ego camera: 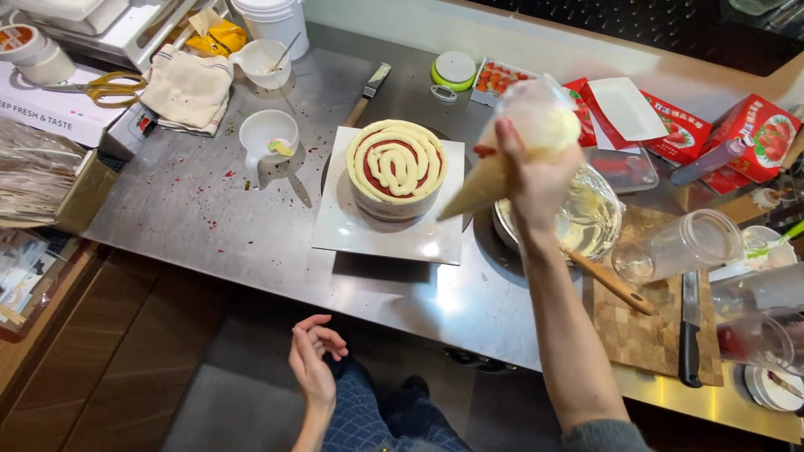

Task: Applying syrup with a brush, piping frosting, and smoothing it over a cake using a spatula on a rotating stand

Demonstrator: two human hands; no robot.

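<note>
The right hand (536,180) is squeezed shut around a piping bag (511,151) full of pale cream. The bag's tip points down near the edge of the cake (396,167), which sits on a white square board (368,234). The bag hides part of the metal bowl (595,222) behind it. The left hand (314,360) hangs below the table, fingers loosely curled and holding nothing. Red boxes (737,134) with fruit pictures, maybe strawberries, lie at the back right, and the picture cuts off a white box (50,109) at far left.
</note>
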